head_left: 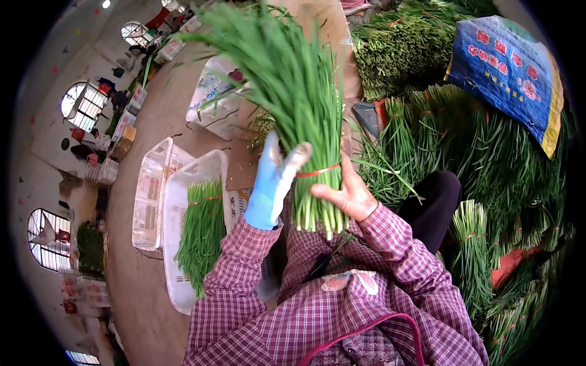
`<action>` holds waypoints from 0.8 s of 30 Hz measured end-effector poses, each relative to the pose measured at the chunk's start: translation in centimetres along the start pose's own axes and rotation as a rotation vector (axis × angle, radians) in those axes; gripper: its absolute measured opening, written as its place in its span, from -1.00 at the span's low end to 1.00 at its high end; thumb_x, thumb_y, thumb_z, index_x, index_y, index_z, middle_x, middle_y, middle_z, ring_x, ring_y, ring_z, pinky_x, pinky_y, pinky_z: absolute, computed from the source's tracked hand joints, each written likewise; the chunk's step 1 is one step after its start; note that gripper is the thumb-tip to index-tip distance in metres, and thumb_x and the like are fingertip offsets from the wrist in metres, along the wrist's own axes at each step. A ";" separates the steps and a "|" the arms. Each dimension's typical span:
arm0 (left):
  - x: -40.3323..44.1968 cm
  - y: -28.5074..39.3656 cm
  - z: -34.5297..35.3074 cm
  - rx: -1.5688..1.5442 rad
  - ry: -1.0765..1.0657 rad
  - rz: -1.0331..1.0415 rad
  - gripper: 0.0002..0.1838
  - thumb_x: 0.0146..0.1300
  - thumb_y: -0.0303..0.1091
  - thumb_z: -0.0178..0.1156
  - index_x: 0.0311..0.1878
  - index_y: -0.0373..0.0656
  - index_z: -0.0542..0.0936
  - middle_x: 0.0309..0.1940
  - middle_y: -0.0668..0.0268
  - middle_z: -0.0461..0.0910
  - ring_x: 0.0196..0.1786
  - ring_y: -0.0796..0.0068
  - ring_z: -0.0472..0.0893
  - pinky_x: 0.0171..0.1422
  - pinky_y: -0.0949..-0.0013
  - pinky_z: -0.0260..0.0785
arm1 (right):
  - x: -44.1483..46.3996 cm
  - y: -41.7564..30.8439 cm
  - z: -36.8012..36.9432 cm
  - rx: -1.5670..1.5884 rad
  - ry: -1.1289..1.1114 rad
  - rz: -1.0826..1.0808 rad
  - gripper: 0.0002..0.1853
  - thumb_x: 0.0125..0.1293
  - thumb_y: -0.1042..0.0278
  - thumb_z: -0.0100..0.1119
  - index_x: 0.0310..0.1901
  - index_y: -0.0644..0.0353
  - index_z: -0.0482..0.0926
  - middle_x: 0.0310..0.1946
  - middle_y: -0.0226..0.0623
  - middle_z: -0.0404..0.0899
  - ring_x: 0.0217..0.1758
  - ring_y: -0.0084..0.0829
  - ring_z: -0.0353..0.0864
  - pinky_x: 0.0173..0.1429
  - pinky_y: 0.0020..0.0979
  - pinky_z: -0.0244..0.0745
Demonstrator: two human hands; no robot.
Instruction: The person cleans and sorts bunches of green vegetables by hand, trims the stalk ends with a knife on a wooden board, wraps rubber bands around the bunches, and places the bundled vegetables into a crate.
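Between my two hands is a big bundle of long green stalks point(305, 104), its pale cut ends toward my lap and its leafy tops blurred. A red band point(318, 171) goes round it near the cut ends. My left hand point(278, 177), in a blue and white glove, presses on the bundle's left side with the thumb over the front. My bare right hand point(348, 190) grips the right side, thumb across the stalks just below the band. The fingers behind the bundle are hidden.
A white crate point(173, 268) at the left holds a banded bundle point(204, 226); another crate point(146, 201) stands beside it. Piled green bundles point(452, 134) fill the right side, with a blue sack point(503, 76) on top. People and crates are far off at the left.
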State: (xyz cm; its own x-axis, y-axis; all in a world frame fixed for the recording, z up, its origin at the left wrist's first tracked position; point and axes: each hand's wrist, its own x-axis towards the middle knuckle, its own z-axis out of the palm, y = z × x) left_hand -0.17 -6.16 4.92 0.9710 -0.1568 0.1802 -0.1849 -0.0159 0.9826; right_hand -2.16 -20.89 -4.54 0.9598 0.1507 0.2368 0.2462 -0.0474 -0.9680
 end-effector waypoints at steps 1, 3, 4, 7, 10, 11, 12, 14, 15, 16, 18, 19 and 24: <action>-0.1 0.2 0.0 -0.010 -0.084 -0.004 -0.19 0.25 -0.18 0.26 0.44 -0.28 0.09 0.28 0.03 0.31 0.25 0.25 0.42 0.35 0.28 0.27 | 0.2 -0.1 -1.0 0.321 -0.052 0.138 0.03 0.15 -0.12 0.35 0.41 0.39 -0.02 0.28 0.10 0.31 0.33 -0.12 0.38 0.38 -0.21 0.32; 0.0 0.8 -1.5 -0.039 -0.240 -0.078 0.06 0.15 -0.02 0.34 0.52 -0.24 -0.08 0.38 -0.12 0.14 0.39 0.13 0.25 0.39 0.30 0.19 | 0.2 1.1 -3.0 0.800 -0.116 0.376 -0.12 0.21 0.03 0.32 0.41 0.28 0.06 0.23 -0.05 0.42 0.20 -0.28 0.53 0.28 -0.28 0.45; 0.0 1.2 -2.4 -0.044 -0.299 -0.085 -0.03 0.19 0.10 0.27 0.49 -0.23 0.06 0.33 -0.12 0.26 0.36 0.19 0.34 0.34 0.29 0.27 | 0.2 2.4 -3.6 0.876 -0.167 0.390 -0.18 0.23 0.01 0.28 0.37 0.30 0.15 0.18 -0.04 0.47 0.14 -0.27 0.58 0.25 -0.25 0.49; -0.3 -0.7 -6.2 -0.085 -0.454 -0.225 -0.14 0.22 0.25 0.17 0.31 -0.35 0.35 0.07 -0.06 0.54 0.10 0.19 0.59 0.19 0.22 0.45 | -1.4 3.3 -4.6 1.210 -0.276 0.366 -0.20 0.20 -0.12 0.26 0.31 0.29 0.29 0.17 -0.05 0.49 0.14 -0.21 0.58 0.28 -0.18 0.48; -2.3 -6.8 -7.5 -0.217 -0.546 -0.398 -0.06 0.17 0.36 0.14 0.24 -0.45 0.39 0.02 -0.07 0.59 0.06 0.16 0.62 0.15 0.15 0.48 | -1.8 8.1 -4.5 1.324 -0.392 0.313 -0.10 0.12 -0.22 0.31 0.33 0.30 0.28 0.19 -0.03 0.48 0.19 -0.19 0.55 0.33 -0.12 0.43; -3.4 -8.7 -7.0 -0.259 -0.539 -0.428 -0.02 0.15 0.37 0.15 0.28 -0.44 0.33 0.12 -0.04 0.52 0.16 0.17 0.55 0.25 0.13 0.40 | -2.1 8.1 -4.4 1.293 -0.354 0.350 -0.06 0.08 -0.25 0.33 0.32 0.30 0.28 0.19 -0.04 0.48 0.17 -0.18 0.56 0.33 -0.13 0.43; -4.2 -10.7 -6.3 -0.301 -0.527 -0.458 0.02 0.13 0.38 0.16 0.32 -0.43 0.28 0.22 -0.02 0.45 0.25 0.17 0.47 0.34 0.12 0.32 | -2.3 8.4 -4.4 1.265 -0.369 0.354 -0.06 0.07 -0.25 0.34 0.32 0.30 0.29 0.18 -0.05 0.49 0.15 -0.18 0.58 0.32 -0.15 0.44; -3.7 -15.6 -4.8 -0.376 -0.502 -0.370 0.07 0.11 0.39 0.18 0.41 -0.35 0.16 0.38 0.07 0.26 0.40 0.20 0.27 0.49 0.13 0.09 | -2.5 8.8 -4.4 1.304 -0.464 0.379 -0.04 0.05 -0.26 0.36 0.32 0.30 0.29 0.17 -0.06 0.50 0.14 -0.19 0.58 0.30 -0.15 0.46; -3.0 -10.2 -1.2 -0.396 -0.462 -0.318 0.10 0.08 0.43 0.16 0.45 -0.26 0.12 0.43 0.12 0.17 0.45 0.20 0.18 0.53 0.16 -0.01 | -2.5 9.1 -4.2 1.313 -0.498 0.382 -0.05 0.06 -0.27 0.34 0.32 0.30 0.29 0.17 -0.06 0.50 0.14 -0.19 0.58 0.30 -0.15 0.46; -2.0 -8.6 0.3 -0.538 -0.433 -0.308 0.00 0.06 0.39 0.23 0.35 -0.24 0.29 0.29 0.21 0.36 0.34 0.24 0.32 0.48 0.15 0.10 | -2.6 9.3 -4.3 1.298 -0.510 0.379 -0.05 0.07 -0.28 0.32 0.32 0.30 0.28 0.18 -0.06 0.50 0.14 -0.20 0.58 0.30 -0.16 0.46; -0.3 -9.2 0.2 -0.654 -0.323 -0.346 -0.02 0.06 0.38 0.25 0.34 -0.22 0.31 0.29 0.18 0.35 0.33 0.22 0.33 0.46 0.12 0.15 | -2.5 10.0 -4.2 1.280 -0.535 0.376 -0.06 0.10 -0.30 0.28 0.33 0.29 0.27 0.18 -0.07 0.49 0.15 -0.21 0.57 0.29 -0.17 0.47; 0.2 -9.0 0.6 -0.657 -0.231 -0.313 -0.05 0.07 0.35 0.26 0.32 -0.21 0.32 0.27 0.17 0.37 0.31 0.22 0.36 0.43 0.11 0.20 | -2.5 10.4 -4.3 1.269 -0.546 0.371 -0.06 0.11 -0.31 0.26 0.33 0.29 0.27 0.19 -0.08 0.49 0.15 -0.22 0.57 0.28 -0.17 0.47; 0.8 -8.8 1.6 -0.667 -0.027 -0.313 -0.26 0.19 0.14 0.27 0.28 -0.18 0.38 0.26 0.23 0.41 0.27 0.29 0.42 0.37 0.09 0.28 | -1.9 11.8 -4.6 1.151 -0.568 0.328 -0.07 0.18 -0.35 0.17 0.35 0.28 0.25 0.20 -0.10 0.48 0.17 -0.25 0.56 0.26 -0.19 0.49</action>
State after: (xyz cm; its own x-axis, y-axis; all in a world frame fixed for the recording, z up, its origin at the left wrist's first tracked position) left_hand 1.97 -7.76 -3.62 0.9576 -0.2680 -0.1057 0.2399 0.5387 0.8076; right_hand -0.49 -26.30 -16.05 0.6935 0.6962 0.1852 -0.5097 0.6559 -0.5568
